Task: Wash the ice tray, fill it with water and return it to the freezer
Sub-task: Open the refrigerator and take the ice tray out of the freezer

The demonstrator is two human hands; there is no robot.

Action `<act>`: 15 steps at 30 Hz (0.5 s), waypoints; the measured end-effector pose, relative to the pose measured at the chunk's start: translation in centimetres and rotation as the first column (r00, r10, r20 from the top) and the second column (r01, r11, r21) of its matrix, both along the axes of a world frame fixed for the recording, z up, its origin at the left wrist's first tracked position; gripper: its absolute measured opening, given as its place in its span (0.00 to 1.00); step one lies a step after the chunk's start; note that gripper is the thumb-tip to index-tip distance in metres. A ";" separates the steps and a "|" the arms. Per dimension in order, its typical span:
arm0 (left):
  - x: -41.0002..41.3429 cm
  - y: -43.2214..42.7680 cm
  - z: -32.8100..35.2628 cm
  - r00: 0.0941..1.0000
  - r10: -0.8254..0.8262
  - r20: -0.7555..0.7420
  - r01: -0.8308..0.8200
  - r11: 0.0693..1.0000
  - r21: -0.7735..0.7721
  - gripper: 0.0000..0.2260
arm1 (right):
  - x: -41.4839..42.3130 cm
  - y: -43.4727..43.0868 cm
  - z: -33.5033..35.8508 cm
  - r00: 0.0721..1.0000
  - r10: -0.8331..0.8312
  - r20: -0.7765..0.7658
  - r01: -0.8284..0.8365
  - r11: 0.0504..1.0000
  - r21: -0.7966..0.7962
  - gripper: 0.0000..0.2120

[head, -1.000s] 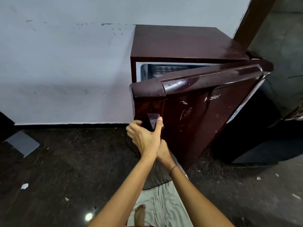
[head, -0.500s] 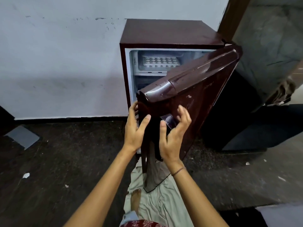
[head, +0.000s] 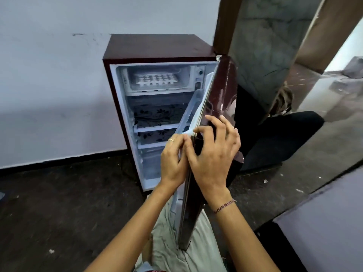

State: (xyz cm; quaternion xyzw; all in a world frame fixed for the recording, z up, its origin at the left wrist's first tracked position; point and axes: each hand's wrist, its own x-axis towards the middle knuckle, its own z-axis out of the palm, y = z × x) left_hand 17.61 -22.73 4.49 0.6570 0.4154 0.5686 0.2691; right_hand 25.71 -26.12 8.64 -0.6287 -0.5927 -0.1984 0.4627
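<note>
A small maroon fridge (head: 157,47) stands against the white wall with its door (head: 222,99) swung wide open, edge-on to me. A white ice tray (head: 155,79) lies in the freezer compartment at the top. My left hand (head: 172,163) grips the door's inner edge at the white seal. My right hand (head: 214,154) rests with spread fingers on the door's maroon outer face. Both hands are well below and to the right of the tray.
Below the freezer are shelves with a black floral liner (head: 157,114). A dark stone counter (head: 294,158) and a marble wall (head: 261,52) lie to the right of the door. The floor (head: 59,203) is dark, with small scraps of litter. My lap and a bare foot are at the bottom.
The door has swung from nearly shut to wide open, exposing the freezer, tray and shelves. Both hands moved up and right with the door's edge.
</note>
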 end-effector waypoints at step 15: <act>12.5 2.0 3.1 0.852 -0.359 -0.380 0.487 0.810 0.326 0.20 | 13.2 -3.7 -0.1 0.985 -0.162 -0.058 0.166 0.983 0.075 0.10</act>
